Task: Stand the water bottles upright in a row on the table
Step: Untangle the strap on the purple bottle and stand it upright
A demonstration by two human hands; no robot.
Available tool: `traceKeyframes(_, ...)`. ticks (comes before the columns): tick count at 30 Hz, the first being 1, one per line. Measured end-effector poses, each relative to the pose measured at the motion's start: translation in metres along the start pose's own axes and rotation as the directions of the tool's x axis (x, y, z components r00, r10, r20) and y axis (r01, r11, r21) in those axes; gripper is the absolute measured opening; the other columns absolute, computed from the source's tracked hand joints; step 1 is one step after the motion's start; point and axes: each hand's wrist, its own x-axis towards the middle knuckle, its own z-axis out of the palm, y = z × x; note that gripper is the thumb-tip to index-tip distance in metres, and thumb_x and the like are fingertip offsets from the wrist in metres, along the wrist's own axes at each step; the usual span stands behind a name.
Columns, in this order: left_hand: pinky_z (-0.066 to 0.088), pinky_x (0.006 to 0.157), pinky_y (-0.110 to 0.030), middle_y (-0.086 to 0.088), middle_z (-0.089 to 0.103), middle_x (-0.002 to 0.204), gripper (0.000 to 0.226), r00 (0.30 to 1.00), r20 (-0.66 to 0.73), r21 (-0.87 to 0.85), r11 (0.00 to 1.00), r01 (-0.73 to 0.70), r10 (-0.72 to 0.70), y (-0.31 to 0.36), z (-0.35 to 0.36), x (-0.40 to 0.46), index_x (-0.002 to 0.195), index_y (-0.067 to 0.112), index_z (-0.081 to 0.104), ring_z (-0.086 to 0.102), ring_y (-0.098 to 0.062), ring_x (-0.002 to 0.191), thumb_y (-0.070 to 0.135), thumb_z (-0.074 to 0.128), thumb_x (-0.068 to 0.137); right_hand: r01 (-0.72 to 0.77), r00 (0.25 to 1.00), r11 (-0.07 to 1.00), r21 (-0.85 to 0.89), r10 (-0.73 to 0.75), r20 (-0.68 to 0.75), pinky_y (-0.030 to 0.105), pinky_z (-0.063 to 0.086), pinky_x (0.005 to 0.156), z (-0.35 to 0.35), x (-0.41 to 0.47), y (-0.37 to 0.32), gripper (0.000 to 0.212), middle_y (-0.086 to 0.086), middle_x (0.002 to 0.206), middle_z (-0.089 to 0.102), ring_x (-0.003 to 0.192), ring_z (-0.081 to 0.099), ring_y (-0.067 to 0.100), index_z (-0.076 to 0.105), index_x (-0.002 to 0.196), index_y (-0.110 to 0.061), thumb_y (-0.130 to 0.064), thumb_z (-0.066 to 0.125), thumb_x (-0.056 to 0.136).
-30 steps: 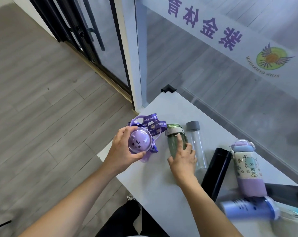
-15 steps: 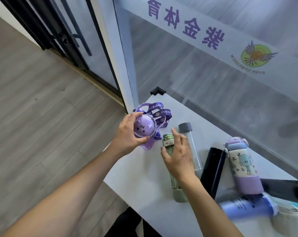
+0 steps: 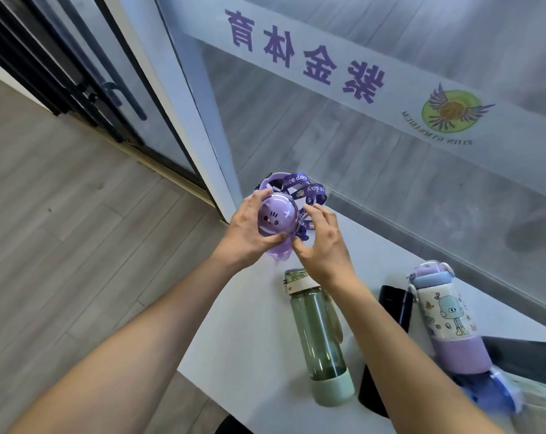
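My left hand [image 3: 245,233] grips the domed lid of a purple bottle [image 3: 278,218] with a printed strap [image 3: 303,189], held upright at the far left corner of the white table [image 3: 252,355]. Fingers spread, my right hand [image 3: 323,245] touches the strap side of that bottle. A green clear bottle [image 3: 317,333] lies on its side near the table's front edge. Beside it lies a black bottle [image 3: 393,305], partly hidden by my right forearm. Further right lie a cartoon-print purple bottle [image 3: 446,317] and a blue bottle [image 3: 497,393].
A glass wall [image 3: 359,145] with purple lettering runs directly behind the table. A dark-framed glass door [image 3: 109,89] stands to the left. Grey wooden floor [image 3: 62,245] lies beyond the table's left edge. A dark object [image 3: 528,355] rests at the right edge.
My left hand has carried the purple bottle toward the far corner. My right hand left the green bottle, which now lies flat, and reached the purple bottle's strap.
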Motion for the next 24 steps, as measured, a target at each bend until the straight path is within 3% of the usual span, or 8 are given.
traceKeyframes(4,0.034,0.099,-0.004,0.003,0.048,0.141,0.089,1.0,0.023,-0.005,1.0,0.004,-0.004,0.003,0.005,0.021,0.146,0.026,0.04,0.049,-0.007,0.122,0.029,0.089,0.071,0.01,1.0,0.999,-0.038,-0.011,-0.021,0.032,0.04,0.112,-0.008,0.018,0.006,0.064,0.004,0.151,0.04,0.137,0.045,0.02,0.049,0.144,-0.018,-0.019,0.072,0.084)
traceKeyframes(7,0.039,0.107,-0.021,-0.001,0.046,0.146,0.091,1.0,0.025,-0.002,1.0,0.011,-0.011,0.004,0.01,0.031,0.148,0.027,0.038,0.048,-0.011,0.127,0.029,0.088,0.072,0.016,0.999,0.999,-0.051,-0.018,-0.033,0.035,0.04,0.112,-0.012,0.027,0.007,0.063,0.005,0.151,0.041,0.135,0.047,0.022,0.051,0.143,-0.018,-0.018,0.072,0.083)
traceKeyframes(12,0.031,0.119,-0.038,0.0,0.032,0.159,0.098,0.992,0.121,-0.02,0.999,0.036,-0.033,0.002,0.01,0.043,0.155,0.03,0.025,0.028,-0.013,0.147,0.024,0.085,0.078,0.011,0.999,0.996,-0.084,-0.015,-0.047,0.04,0.041,0.111,-0.011,0.034,0.007,0.061,0.007,0.15,0.04,0.135,0.046,0.025,0.053,0.14,-0.018,-0.019,0.071,0.082)
traceKeyframes(24,0.031,0.119,-0.038,-0.003,0.033,0.158,0.097,0.992,0.118,0.01,0.999,0.051,-0.052,0.01,0.01,0.048,0.155,0.032,0.023,0.031,-0.016,0.146,0.031,0.083,0.078,-0.006,0.999,0.995,-0.095,0.002,-0.036,0.039,0.044,0.107,-0.024,0.031,0.012,0.064,0.004,0.141,0.051,0.123,0.053,0.028,0.049,0.144,-0.019,-0.018,0.069,0.083)
